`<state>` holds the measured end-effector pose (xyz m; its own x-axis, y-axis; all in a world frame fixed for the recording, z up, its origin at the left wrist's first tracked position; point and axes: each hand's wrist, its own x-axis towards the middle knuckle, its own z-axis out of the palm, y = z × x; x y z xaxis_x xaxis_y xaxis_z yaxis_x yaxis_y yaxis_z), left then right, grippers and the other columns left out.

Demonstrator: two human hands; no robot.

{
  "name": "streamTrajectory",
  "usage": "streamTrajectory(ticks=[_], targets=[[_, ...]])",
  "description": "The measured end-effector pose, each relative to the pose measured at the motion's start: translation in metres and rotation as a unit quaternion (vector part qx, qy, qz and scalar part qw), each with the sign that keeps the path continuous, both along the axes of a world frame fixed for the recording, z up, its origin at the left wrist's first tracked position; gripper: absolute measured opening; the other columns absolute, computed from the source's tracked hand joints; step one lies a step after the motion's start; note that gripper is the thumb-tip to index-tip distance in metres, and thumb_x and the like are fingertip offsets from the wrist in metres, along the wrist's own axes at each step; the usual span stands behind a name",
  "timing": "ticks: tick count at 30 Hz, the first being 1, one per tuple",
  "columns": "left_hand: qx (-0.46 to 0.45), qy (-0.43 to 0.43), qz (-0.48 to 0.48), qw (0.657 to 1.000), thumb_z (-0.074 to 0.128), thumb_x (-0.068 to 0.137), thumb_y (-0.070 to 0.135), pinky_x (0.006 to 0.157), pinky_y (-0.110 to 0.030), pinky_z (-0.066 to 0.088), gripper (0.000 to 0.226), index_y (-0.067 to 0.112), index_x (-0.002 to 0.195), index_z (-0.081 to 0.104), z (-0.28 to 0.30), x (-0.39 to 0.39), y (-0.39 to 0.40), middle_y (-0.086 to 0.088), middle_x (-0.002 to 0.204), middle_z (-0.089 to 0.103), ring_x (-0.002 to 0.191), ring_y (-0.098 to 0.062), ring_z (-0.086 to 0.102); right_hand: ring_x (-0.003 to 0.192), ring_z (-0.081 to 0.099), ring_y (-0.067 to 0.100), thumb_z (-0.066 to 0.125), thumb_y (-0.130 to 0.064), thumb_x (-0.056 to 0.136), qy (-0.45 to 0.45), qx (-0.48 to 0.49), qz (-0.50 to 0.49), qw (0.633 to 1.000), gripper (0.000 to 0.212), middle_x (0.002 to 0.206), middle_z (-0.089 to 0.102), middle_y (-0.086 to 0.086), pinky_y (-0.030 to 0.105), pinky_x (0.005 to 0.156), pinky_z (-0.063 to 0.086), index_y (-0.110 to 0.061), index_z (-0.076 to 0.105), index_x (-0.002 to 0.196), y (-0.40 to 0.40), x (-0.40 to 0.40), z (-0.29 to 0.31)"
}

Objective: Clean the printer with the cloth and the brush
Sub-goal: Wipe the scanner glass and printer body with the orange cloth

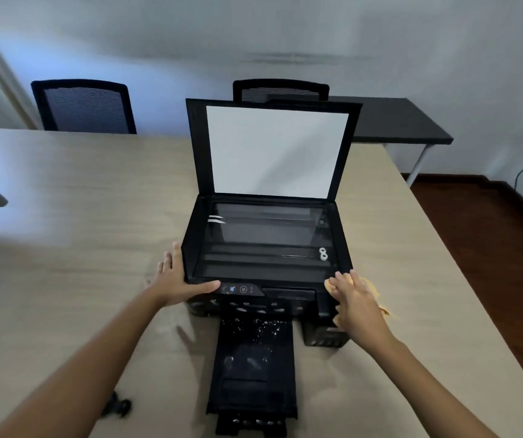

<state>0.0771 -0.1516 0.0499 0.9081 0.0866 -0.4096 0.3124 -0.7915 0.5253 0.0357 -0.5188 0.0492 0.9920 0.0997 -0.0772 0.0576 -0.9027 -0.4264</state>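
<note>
A black printer stands on the beige table with its scanner lid raised and the glass exposed. Its paper output tray is pulled out toward me and speckled with dust. My left hand lies flat against the printer's front left corner, fingers spread. My right hand presses an orange-yellow cloth onto the front right corner of the printer. A dark blurred object, possibly the brush, lies on the table at the lower left.
Two black mesh chairs stand behind the table. A dark side table sits at the back right near the wall. The table's right edge drops to a dark wood floor. A plugged-in cable hangs on the right wall.
</note>
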Motion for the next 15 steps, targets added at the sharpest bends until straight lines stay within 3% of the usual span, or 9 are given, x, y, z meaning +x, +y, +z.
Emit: streamTrajectory(ticks=[2,4,6,8,10,12,13,15], targets=[[-0.044,-0.004,0.023,0.999,0.058,0.053,0.086,0.122,-0.048,0.006,0.137,0.022,0.152,-0.012,-0.001,0.0,0.004,-0.009,0.163,-0.008,0.149,-0.029,-0.012,0.131,0.048,0.021,0.054,-0.006,0.091,0.015,0.057,0.03,0.998,0.038,0.134,0.059,0.001,0.035,0.11,0.035,-0.015,0.056,0.128,0.007,-0.01,0.011],[-0.095,-0.085,0.063,0.99,0.059,0.072,0.071,0.12,-0.042,0.015,0.104,0.016,0.151,0.02,0.0,-0.006,0.0,-0.015,0.159,0.021,0.149,-0.029,0.009,0.098,0.066,0.008,0.044,-0.022,0.099,-0.001,0.183,0.032,0.983,0.026,0.107,0.071,-0.012,0.041,0.094,0.049,-0.028,0.065,0.112,0.016,-0.022,0.03],[-0.078,-0.242,0.114,0.96,0.059,0.092,0.032,0.111,-0.031,0.026,0.05,0.007,0.135,0.051,0.005,-0.026,-0.012,-0.017,0.146,0.044,0.141,-0.027,0.033,0.102,0.063,-0.002,0.042,-0.027,0.1,-0.003,0.264,0.053,0.963,0.028,0.11,0.069,-0.02,0.034,0.096,0.049,-0.032,0.067,0.112,0.03,-0.03,0.051],[-0.104,-0.328,0.174,0.923,0.057,0.094,0.021,0.1,-0.02,0.035,0.023,0.012,0.108,0.072,0.014,-0.051,-0.031,-0.008,0.136,0.056,0.125,-0.015,0.053,0.116,0.055,-0.005,0.043,-0.028,0.099,0.004,0.294,0.114,0.949,0.029,0.125,0.062,-0.022,0.028,0.102,0.043,-0.034,0.067,0.115,0.05,-0.035,0.069],[-0.241,-0.287,0.178,0.91,0.048,0.096,0.034,0.098,-0.017,0.041,0.029,0.021,0.097,0.074,0.024,-0.076,-0.055,0.004,0.13,0.06,0.11,0.003,0.058,0.107,0.061,0.001,0.045,-0.029,0.099,0.01,0.298,0.171,0.939,0.028,0.123,0.062,-0.02,0.027,0.096,0.046,-0.038,0.067,0.112,0.072,-0.04,0.084],[-0.415,-0.173,0.121,0.885,0.032,0.09,0.057,0.105,-0.031,0.043,0.054,0.024,0.119,0.064,0.033,-0.097,-0.074,0.009,0.13,0.062,0.117,0.0,0.058,0.087,0.067,0.006,0.046,-0.026,0.098,0.017,0.323,0.194,0.926,0.027,0.111,0.063,-0.012,0.023,0.086,0.051,-0.035,0.069,0.11,0.091,-0.044,0.095],[-0.496,-0.116,0.095,0.855,0.028,0.086,0.065,0.104,-0.034,0.043,0.065,0.026,0.131,0.053,0.034,-0.106,-0.08,0.009,0.132,0.062,0.121,-0.006,0.057,0.084,0.066,0.006,0.047,-0.024,0.098,0.002,0.329,0.187,0.926,0.027,0.105,0.064,-0.009,0.021,0.083,0.05,-0.034,0.069,0.109,0.098,-0.045,0.098],[-0.548,-0.084,0.071,0.829,0.04,0.083,0.064,0.096,-0.029,0.049,0.063,0.029,0.136,0.045,0.033,-0.12,-0.084,0.012,0.129,0.063,0.12,-0.008,0.059,0.091,0.064,0.004,0.048,-0.022,0.097,-0.046,0.333,0.145,0.931,0.026,0.098,0.068,-0.01,0.023,0.085,0.049,-0.033,0.07,0.107,0.107,-0.041,0.097]])
